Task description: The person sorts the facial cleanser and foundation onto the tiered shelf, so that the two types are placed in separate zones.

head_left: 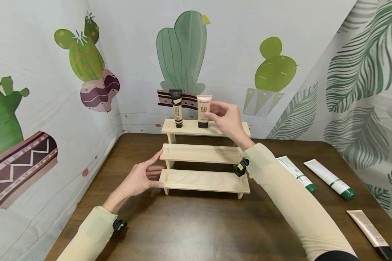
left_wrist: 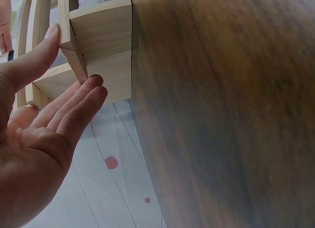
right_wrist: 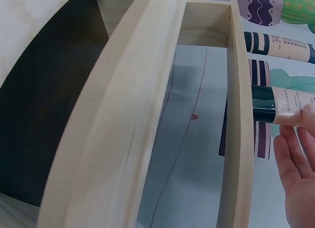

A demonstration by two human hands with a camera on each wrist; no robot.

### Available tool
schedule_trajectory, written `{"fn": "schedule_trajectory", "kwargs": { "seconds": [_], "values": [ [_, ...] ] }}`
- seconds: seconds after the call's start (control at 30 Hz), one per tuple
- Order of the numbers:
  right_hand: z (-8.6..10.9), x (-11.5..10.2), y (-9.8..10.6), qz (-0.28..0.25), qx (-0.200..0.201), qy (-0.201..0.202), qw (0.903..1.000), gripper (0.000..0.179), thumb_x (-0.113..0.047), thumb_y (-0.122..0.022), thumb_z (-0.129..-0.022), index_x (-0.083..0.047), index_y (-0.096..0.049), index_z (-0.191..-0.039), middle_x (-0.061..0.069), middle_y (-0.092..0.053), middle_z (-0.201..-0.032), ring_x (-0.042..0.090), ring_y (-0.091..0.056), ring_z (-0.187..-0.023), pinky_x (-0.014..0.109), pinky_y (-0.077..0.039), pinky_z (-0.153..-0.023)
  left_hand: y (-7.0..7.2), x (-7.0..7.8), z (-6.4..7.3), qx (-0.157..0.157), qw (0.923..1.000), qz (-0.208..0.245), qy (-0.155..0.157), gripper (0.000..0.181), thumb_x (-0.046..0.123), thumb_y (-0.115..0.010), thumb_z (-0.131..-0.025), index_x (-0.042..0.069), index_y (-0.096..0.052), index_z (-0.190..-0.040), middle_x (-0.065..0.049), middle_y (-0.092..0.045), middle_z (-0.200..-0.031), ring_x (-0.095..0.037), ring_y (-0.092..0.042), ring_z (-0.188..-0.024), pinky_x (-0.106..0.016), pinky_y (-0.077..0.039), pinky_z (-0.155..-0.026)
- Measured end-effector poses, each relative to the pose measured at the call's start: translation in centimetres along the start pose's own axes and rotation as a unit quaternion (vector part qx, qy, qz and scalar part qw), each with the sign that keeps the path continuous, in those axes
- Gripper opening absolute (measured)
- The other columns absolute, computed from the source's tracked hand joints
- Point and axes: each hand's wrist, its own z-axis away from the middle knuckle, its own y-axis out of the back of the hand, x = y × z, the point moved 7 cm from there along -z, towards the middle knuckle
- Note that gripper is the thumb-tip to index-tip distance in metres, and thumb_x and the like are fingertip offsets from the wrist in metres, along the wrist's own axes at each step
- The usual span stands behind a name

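On the top tier of a three-step wooden display rack (head_left: 205, 180), my right hand (head_left: 227, 117) pinches a pale pink BB cream tube (head_left: 203, 108) between thumb and fingers. The tube is upright, its dark cap down at the board; the right wrist view also shows this cap (right_wrist: 263, 104) by the board's edge. To its left on that tier stands a slim black-and-beige tube (head_left: 177, 110). At the rack's left end, my left hand (head_left: 138, 178) rests its fairly straight fingers and thumb against the lower tiers. In the left wrist view its fingertips (left_wrist: 96, 82) touch the wooden end.
Two white tubes with green caps, one nearer the rack (head_left: 297, 173) and one farther right (head_left: 330, 178), lie on the brown table (head_left: 189, 224). A pink tube with a black cap (head_left: 370, 232) lies at the front right. Cactus-printed cloth (head_left: 134, 54) hangs behind the table.
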Motion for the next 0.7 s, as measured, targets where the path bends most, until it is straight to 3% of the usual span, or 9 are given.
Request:
{"fn": "schedule_trajectory", "kwargs": {
  "seconds": [0.7],
  "values": [
    [0.07,0.04,-0.01,0.005,-0.011,-0.003,0.9999,0.034,-0.004,-0.082,-0.092,0.002,-0.074,-0.124,0.015,-0.078,-0.11,0.024,-0.074,-0.097,0.03,-0.061,-0.087,-0.03,0.09,0.05,0.003,1.0,0.004,0.0,0.118,-0.004,-0.093,-0.075,0.03,-0.029,-0.169,-0.027,-0.067,-0.131,-0.036,-0.07,-0.116,-0.046,-0.059,-0.098]
  ]
}}
